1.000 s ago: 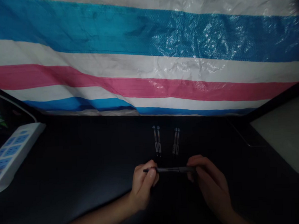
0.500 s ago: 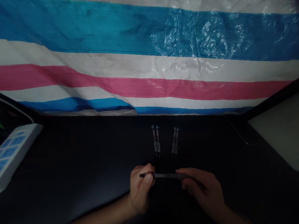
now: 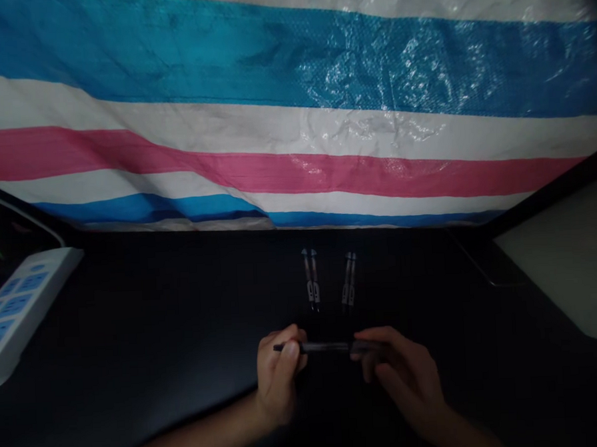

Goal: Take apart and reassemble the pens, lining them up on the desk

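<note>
A slim dark pen with a partly clear barrel lies level between my two hands, above the black tabletop. My left hand is closed round its left part, thumb on top, and the dark end pokes out past the thumb. At the other end, the fingers of my right hand are curled about the dark grip section; the thumb sits lower, a little off the barrel. The pen's right tip is hidden by these fingers. Beyond my hands lie a left pair of pens and a right pair of pens.
A white power strip lies at the left on the black table. Behind the table hangs a striped blue, white and pink plastic sheet. A dark flat object is at the back right.
My right thumb has dropped away from the pen's grip, and the right fingers have shifted along it. My left hand keeps its hold, with slightly more of the left end sticking out.
</note>
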Demonstrator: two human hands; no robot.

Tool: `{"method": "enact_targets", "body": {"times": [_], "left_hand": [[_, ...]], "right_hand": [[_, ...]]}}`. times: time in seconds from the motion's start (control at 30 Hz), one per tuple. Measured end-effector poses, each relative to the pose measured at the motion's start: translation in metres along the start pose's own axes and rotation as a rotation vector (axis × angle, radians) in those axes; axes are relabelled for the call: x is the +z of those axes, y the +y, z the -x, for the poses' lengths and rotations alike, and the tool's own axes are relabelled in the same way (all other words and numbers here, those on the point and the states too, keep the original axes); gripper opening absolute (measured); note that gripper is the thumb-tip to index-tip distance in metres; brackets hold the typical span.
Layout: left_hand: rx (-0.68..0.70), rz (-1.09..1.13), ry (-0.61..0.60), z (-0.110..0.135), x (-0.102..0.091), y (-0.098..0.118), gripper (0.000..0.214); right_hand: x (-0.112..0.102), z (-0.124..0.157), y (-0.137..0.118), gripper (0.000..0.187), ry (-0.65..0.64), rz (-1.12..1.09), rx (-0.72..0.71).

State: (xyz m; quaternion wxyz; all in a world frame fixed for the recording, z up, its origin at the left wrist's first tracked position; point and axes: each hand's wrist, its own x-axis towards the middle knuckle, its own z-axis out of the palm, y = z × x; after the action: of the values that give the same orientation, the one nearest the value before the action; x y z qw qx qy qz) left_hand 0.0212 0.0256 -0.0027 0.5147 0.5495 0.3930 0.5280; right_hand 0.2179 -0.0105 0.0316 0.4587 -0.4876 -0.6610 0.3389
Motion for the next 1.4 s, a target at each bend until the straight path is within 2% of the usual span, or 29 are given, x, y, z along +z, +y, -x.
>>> {"method": "enact_targets", "body": {"times": [0.07, 0.1, 0.13, 0.23, 0.3, 0.43, 0.47, 0.53, 0.57, 0.73, 0.87, 0.93, 1.03, 1.17, 1.33, 1.4], "left_hand": [[0.067, -0.028, 0.017, -0.001, -0.001, 0.002, 0.05], [0.088, -0.037, 0.025, -0.001, -0.001, 0.002, 0.05], [0.09, -0.047, 0.042, -0.001, -0.001, 0.002, 0.05], [0.031, -0.08, 0.137, -0.001, -0.002, -0.002, 0.05], [-0.001, -0.074, 0.171, -0.002, -0.003, -0.004, 0.05], [-0.003, -0.012, 0.114, -0.007, -0.004, -0.006, 0.051], [-0.009, -0.007, 0.105, -0.007, -0.004, -0.006, 0.051], [-0.033, -0.013, 0.111, -0.007, -0.004, -0.006, 0.05], [-0.045, -0.017, 0.119, -0.007, -0.004, -0.006, 0.05], [-0.052, -0.004, 0.164, -0.004, -0.004, -0.01, 0.051], [-0.021, 0.088, 0.112, -0.006, -0.003, -0.01, 0.049], [-0.009, 0.138, 0.083, -0.007, -0.003, -0.009, 0.047], [-0.019, 0.164, 0.057, -0.008, -0.002, -0.007, 0.046], [-0.028, 0.186, 0.068, -0.008, -0.003, -0.007, 0.048], [-0.1, 0.115, 0.12, -0.006, -0.005, -0.011, 0.048], [-0.096, 0.123, 0.118, -0.006, -0.005, -0.011, 0.049]], "right_hand": [[0.0, 0.0, 0.001, 0.041, -0.054, -0.05, 0.098], [0.001, 0.001, 0.002, 0.046, -0.055, -0.039, 0.121], [0.001, 0.001, 0.002, 0.044, -0.034, -0.011, 0.131], [0.003, 0.002, 0.003, 0.013, 0.087, 0.019, 0.123], [0.003, 0.002, 0.003, 0.016, 0.096, -0.035, 0.138], [0.002, -0.002, 0.0, 0.045, -0.052, -0.109, 0.222], [0.001, -0.003, -0.001, 0.042, -0.043, -0.117, 0.234], [0.001, -0.003, 0.0, 0.023, 0.005, -0.156, 0.237], [0.001, -0.003, 0.0, 0.02, 0.017, -0.185, 0.231], [0.001, -0.002, 0.002, 0.048, -0.03, -0.168, 0.333], [0.002, -0.001, 0.001, 0.021, 0.059, -0.204, 0.309], [0.002, -0.001, 0.0, 0.023, 0.049, -0.242, 0.3], [0.002, 0.0, 0.0, 0.04, 0.008, -0.224, 0.328], [0.002, -0.001, 0.0, 0.02, 0.071, -0.3, 0.29], [0.002, -0.004, 0.0, 0.027, 0.016, -0.348, 0.369], [0.002, -0.005, 0.001, 0.02, 0.048, -0.373, 0.391]]}}
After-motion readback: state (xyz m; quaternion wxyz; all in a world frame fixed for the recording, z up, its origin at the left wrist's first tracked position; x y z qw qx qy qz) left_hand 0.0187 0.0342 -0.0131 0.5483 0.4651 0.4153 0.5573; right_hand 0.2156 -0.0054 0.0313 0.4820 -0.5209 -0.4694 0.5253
